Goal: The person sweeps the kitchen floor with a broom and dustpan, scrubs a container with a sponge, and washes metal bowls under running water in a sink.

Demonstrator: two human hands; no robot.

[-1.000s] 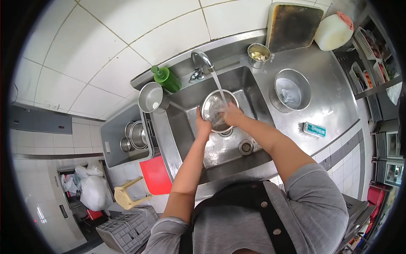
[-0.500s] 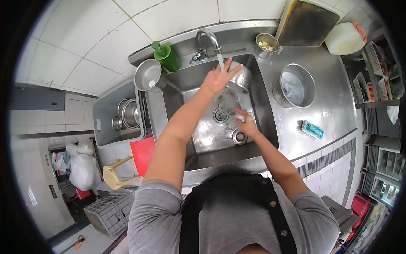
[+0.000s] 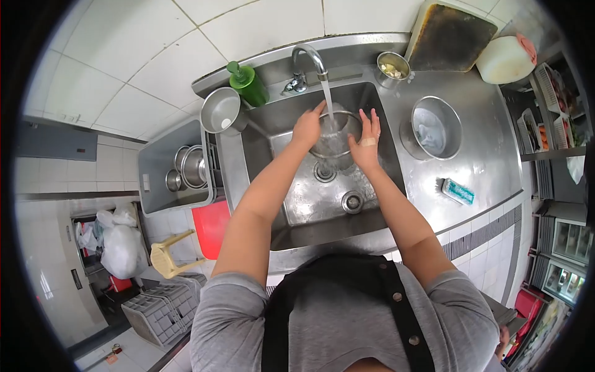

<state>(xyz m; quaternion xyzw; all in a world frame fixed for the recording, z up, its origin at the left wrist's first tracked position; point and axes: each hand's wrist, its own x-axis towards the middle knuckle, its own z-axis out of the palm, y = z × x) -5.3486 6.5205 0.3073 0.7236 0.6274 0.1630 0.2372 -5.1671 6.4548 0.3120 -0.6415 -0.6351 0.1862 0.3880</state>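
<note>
Inside the sink (image 3: 291, 208), a round stainless steel pot (image 3: 339, 150) sits under the running faucet (image 3: 308, 53), and water falls into it. My left hand (image 3: 307, 129) holds the pot's left side, with its fingers partly hidden behind the rim. On the other side, my right hand (image 3: 367, 141) has its fingers stretched upward and apart, with the thumb side against or close to the pot; exact contact is hard to make out. A beige bandage is on the back of this hand.
Left of the sink stand a metal pot (image 3: 220, 110), a green pump bottle (image 3: 249, 84) and a grey bin (image 3: 145, 183) with metal bowls. On the right counter are a large pot (image 3: 455, 118), a sponge (image 3: 458, 191) and a small food container (image 3: 393, 69). Another person's hand (image 3: 503, 340) shows lower right.
The pot has turned from tilted to opening upward under the stream. My left hand has moved down to its left side; my right hand has risen from near the drain to its right side.
</note>
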